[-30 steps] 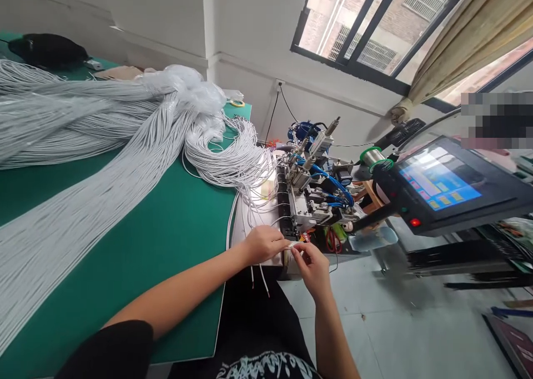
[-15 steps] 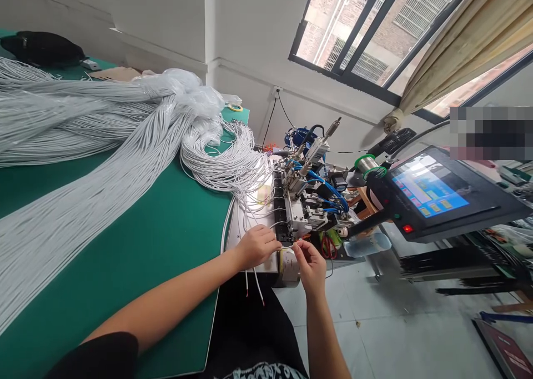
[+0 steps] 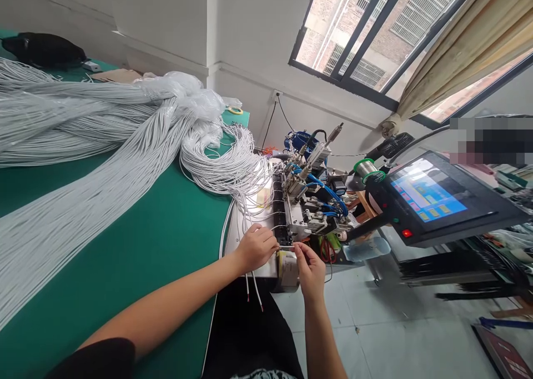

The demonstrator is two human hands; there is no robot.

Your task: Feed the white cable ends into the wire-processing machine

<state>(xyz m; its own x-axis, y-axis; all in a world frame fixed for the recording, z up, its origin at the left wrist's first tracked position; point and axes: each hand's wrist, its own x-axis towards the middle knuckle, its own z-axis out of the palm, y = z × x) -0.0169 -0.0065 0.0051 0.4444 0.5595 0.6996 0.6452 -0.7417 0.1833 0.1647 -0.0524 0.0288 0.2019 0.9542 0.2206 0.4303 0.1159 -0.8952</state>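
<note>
The left hand point(image 3: 257, 248) and right hand point(image 3: 311, 263) have parted slightly since a second ago, fingertips pinching one white wire point(image 3: 286, 248) stretched between them. Nearest, two loose wire ends point(image 3: 261, 301) hang down. Just beyond the hands, several wires already cross the machine's black strip point(image 3: 279, 208), too crowded to count; the held one isn't among them. Farther right stands one spool point(image 3: 366, 169).

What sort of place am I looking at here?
Likely a cable workshop: bundles of pale cables lie on a green table, beside a metal machine, and a lit screen stands to the right.
</note>
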